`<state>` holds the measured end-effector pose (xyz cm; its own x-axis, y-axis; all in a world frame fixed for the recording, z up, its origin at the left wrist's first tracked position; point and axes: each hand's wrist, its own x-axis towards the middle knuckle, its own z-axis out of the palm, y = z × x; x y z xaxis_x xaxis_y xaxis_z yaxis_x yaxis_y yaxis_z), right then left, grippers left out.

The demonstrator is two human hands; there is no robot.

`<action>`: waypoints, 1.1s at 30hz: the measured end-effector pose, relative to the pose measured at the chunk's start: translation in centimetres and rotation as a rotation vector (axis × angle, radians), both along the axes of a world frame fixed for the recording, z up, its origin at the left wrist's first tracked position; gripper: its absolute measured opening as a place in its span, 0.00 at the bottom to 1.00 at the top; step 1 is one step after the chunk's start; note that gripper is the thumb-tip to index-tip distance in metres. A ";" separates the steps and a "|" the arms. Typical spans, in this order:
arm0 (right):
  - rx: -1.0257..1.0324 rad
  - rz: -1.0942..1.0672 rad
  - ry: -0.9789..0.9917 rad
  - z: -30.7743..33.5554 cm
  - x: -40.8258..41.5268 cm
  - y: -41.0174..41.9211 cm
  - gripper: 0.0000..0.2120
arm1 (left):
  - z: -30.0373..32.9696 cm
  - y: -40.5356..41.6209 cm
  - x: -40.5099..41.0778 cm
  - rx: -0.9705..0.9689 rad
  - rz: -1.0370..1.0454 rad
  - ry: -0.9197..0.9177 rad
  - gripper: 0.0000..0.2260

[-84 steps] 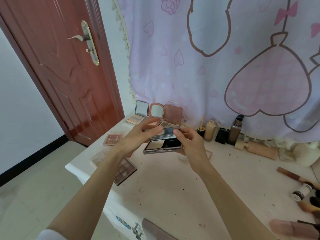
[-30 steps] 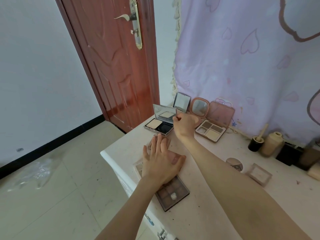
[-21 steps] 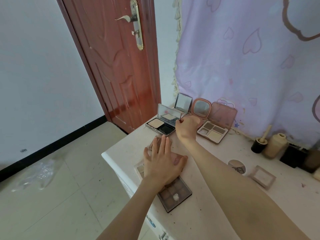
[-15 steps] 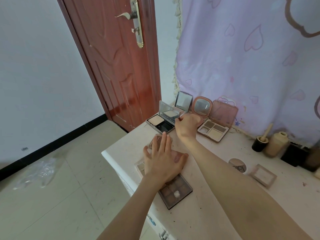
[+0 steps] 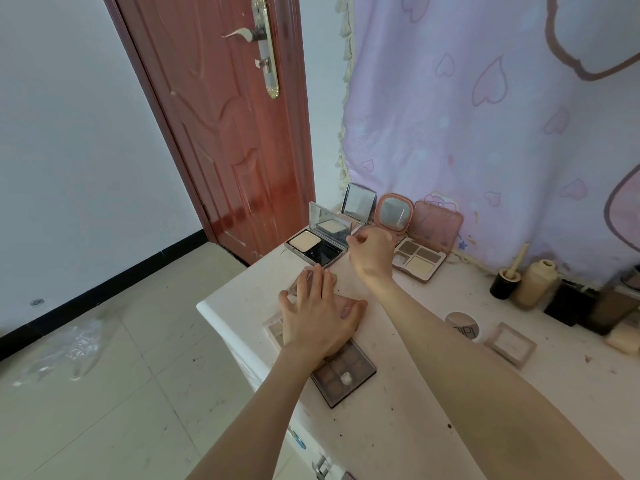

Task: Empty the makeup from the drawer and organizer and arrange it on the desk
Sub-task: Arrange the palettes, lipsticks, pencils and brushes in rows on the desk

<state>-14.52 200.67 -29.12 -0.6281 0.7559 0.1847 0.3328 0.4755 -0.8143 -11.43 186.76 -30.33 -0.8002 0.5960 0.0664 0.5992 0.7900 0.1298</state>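
Nearest, a dark eyeshadow palette (image 5: 343, 375) lies flat by the desk (image 5: 398, 427) edge; the left hand (image 5: 320, 320), fingers straight, presses on the pink palettes (image 5: 346, 304) beside it; beyond, the right hand (image 5: 372, 252), fingers curled, appears to pinch the corner of the open powder compact (image 5: 317, 245), though the contact itself is hidden; farthest, three more open compacts (image 5: 420, 259) stand against the curtain (image 5: 485, 133). Step in hand, by judgement: aligning the powder compact in the back row. The next move calls for releasing it gently, lest the raised lid tip.
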 end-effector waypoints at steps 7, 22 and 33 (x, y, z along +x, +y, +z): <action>-0.094 0.148 0.024 0.1 7.6 -2.7 0.11 | 0.5 -0.3 0.1 0.207 0.006 -0.021 0.22; 0.277 0.423 -0.210 -1.4 13.9 -4.4 0.19 | 0.1 -5.3 2.1 0.347 -0.069 -0.044 0.15; -0.231 0.161 0.243 -0.8 16.9 -4.5 0.09 | 1.5 -3.5 3.2 0.424 -0.422 -0.144 0.20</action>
<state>2.42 196.20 -29.89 -0.7009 0.6904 0.1793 0.0526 0.3007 -0.9523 -8.26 183.21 -28.83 -0.5197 0.8087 0.2757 0.8019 0.3505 0.4838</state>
